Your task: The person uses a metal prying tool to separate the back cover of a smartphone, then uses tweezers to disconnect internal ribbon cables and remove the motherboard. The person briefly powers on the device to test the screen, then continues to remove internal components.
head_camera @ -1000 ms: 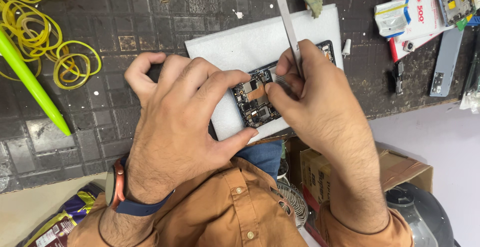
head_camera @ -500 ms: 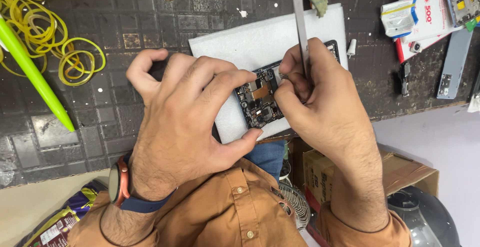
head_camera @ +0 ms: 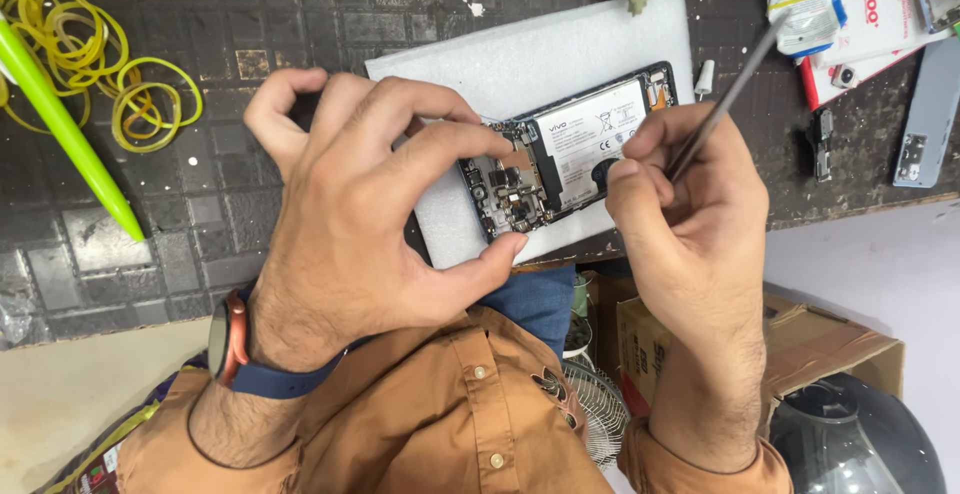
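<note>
An opened smartphone (head_camera: 570, 159) with its back off lies on a white foam pad (head_camera: 545, 64), showing a white battery and the circuit board. My left hand (head_camera: 370, 204) pinches the phone's board end between thumb and fingers. A watch with an orange case sits on that wrist. My right hand (head_camera: 680, 204) grips metal tweezers (head_camera: 725, 104), whose tips reach down to the phone near the battery's lower edge; the tips themselves are hidden by my fingers.
Yellow rubber bands (head_camera: 90, 44) and a green stick (head_camera: 65, 134) lie at the left on the dark tiled bench. Phone parts, a small packet (head_camera: 805, 14) and a grey phone shell (head_camera: 930, 114) sit at the right. A cardboard box (head_camera: 790, 334) and a small fan (head_camera: 590, 409) are below the bench edge.
My right hand has slid right, off the board area, uncovering the battery. The tweezers have tipped from nearly upright to leaning right. My left hand keeps its hold.
</note>
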